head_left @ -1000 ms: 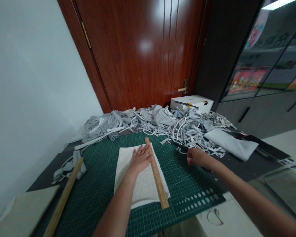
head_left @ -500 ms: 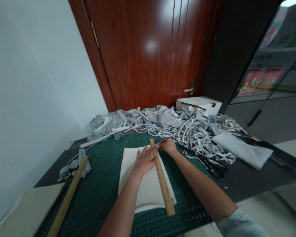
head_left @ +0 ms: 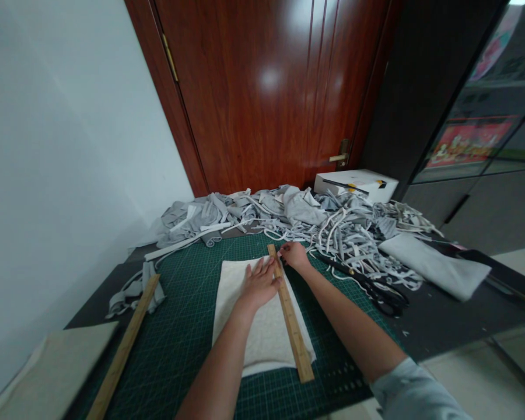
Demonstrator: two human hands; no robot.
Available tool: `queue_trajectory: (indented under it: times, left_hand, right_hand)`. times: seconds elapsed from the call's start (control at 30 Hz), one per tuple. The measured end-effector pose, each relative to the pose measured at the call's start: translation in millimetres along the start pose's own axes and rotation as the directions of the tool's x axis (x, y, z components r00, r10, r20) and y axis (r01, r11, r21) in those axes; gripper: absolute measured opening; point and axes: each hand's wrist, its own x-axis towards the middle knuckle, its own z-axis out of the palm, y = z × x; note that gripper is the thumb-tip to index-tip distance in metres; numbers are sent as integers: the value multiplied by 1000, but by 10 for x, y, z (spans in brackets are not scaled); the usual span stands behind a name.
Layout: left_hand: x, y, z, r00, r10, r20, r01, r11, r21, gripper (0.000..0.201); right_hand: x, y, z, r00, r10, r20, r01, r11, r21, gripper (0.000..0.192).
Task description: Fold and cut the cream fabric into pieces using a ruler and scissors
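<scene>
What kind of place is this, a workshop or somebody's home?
Likely a small fabric-cutting workspace set up in an office or home room: a green cutting mat, a heap of grey fabric strips, black scissors and a wooden ruler on white cloth.

Bare green mat (head_left: pixel 188 326) left of cloth; strip heap (head_left: pixel 315 224) blocks beyond.

Ruler (head_left: pixel 291 315) lies on cloth (head_left: pixel 262 326), on mat (head_left: pixel 188 326); scissors (head_left: pixel 371 286) right.

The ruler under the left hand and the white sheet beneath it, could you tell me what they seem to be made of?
The ruler looks like pale unvarnished wood or bamboo, with printed marks. The white sheet looks like soft, matte felt or batting, its surface faintly textured.
</scene>
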Motion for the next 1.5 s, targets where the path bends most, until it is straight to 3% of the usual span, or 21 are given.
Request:
queue_trajectory:
  times: [0.27, 0.87, 1.13, 1.5]
  left_hand:
    - [14, -14, 22, 1000, 1, 8, -1, 1000, -5, 58]
    - [22, -9, 21, 1000, -7, 12, 8, 1000, -21, 58]
    - [26, -9, 20, 1000, -3, 7, 3, 1000, -14, 59]
    - [4, 19, -26, 1000, -5, 20, 6, 1000, -14, 59]
  right_hand:
    - [-6, 24, -22, 995, 7, 99, -9, 1000, 23, 32]
    - [-362, -3, -80, 989, 38, 141, -42, 999, 22, 30]
    - [-803, 68, -155, 995, -8, 103, 4, 999, 41, 7]
    - [-1614, 246, -190, 990, -32, 139, 13, 991, 135, 11]
